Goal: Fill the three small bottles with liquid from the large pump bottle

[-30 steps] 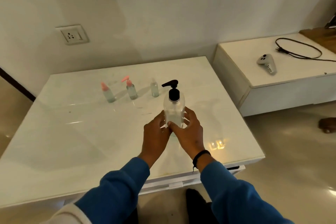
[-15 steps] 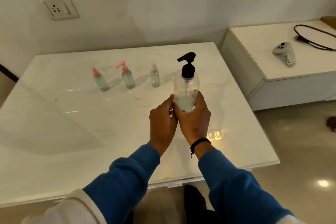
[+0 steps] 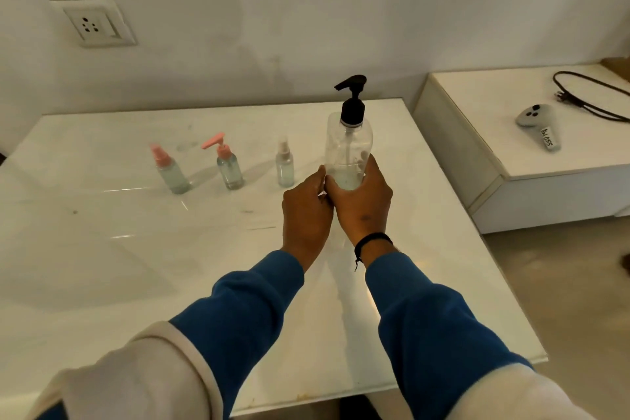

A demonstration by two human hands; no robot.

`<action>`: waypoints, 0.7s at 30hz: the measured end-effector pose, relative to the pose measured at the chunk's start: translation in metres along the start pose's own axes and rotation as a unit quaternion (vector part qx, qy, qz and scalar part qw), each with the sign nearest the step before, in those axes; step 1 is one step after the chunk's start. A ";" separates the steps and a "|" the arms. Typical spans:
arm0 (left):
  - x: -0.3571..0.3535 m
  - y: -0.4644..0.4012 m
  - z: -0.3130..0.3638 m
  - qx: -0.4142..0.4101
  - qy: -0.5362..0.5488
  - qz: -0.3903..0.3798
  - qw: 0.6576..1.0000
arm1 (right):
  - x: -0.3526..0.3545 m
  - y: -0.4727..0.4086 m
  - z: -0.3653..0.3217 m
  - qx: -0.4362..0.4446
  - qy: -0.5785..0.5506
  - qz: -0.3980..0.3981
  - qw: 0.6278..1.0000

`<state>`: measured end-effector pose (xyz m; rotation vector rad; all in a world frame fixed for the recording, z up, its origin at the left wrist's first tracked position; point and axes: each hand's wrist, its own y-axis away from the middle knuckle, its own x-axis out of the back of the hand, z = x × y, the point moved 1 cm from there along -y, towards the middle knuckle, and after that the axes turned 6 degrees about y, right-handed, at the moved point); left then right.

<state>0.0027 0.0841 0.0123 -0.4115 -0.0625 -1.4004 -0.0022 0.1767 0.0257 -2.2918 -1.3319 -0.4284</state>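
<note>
A: The fingers [image 3: 370, 169] of the right hand [image 3: 363, 204] curl round the lower right side of the pump bottle [image 3: 348, 150]. The left hand [image 3: 306, 211] closes on its lower left side. Both hands grip it, knuckles toward the camera.

B: Where is the bottle?

A: Upright over the right half of the white table [image 3: 102, 249], long axis vertical. Its black pump [image 3: 353, 102] is at the top, spout pointing left. The body is clear, with liquid only in the lower part. The hands hide its base, so I cannot tell whether it rests on the table or is lifted.

B: And the three small ones?

A: They stand in a row to the left of the hands and a little farther from the person. The spray bottle [image 3: 284, 164] is nearest, just beside the left hand's fingers. The pink-pump bottle [image 3: 229, 165] is next. The pink-cap bottle [image 3: 169, 169] is farthest left. All are upright and capped.

B: Which hand is closer to them?

A: The left. I judge it would reach for a small bottle while the right keeps the large one; the spout already faces that way. No cap is off yet.

B: Anything else?

A: A lower white bench [image 3: 494, 153] to the right holds a controller [image 3: 538, 123] and a black cable [image 3: 593, 95].
</note>
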 end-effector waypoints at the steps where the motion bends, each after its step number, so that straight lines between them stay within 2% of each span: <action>1: -0.002 -0.005 -0.003 0.000 -0.001 0.000 1.000 | -0.003 -0.005 0.001 0.002 0.000 0.000 1.000; 10: -0.009 -0.029 -0.006 0.003 0.030 -0.001 1.000 | -0.015 -0.031 0.003 0.003 -0.003 -0.017 1.000; 21: 0.001 -0.022 -0.005 0.057 0.024 -0.062 0.996 | -0.019 -0.031 0.010 -0.013 0.016 -0.033 0.999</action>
